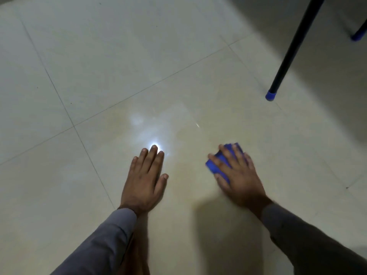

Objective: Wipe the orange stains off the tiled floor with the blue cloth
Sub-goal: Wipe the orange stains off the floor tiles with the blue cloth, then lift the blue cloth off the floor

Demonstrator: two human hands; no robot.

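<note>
The right hand (236, 171) presses the blue cloth (215, 165) flat to scrub the tiled floor (99, 66); the left hand (145, 179), fingers straight, braces beside it.

Floor is big glossy cream tiles (123, 62) with thin dark grout lines (59, 96) running diagonally across the shot. There's a bright white light glare (155, 146) bouncing off the tile near the middle (plus a fainter hazy patch just above it). Upper right, a thin black furniture leg (296, 42) with a blue cap (269, 95) stands on the floor, and a second blue-capped foot (358, 34) peeks in at the edge. That corner sits in shadow.
</note>
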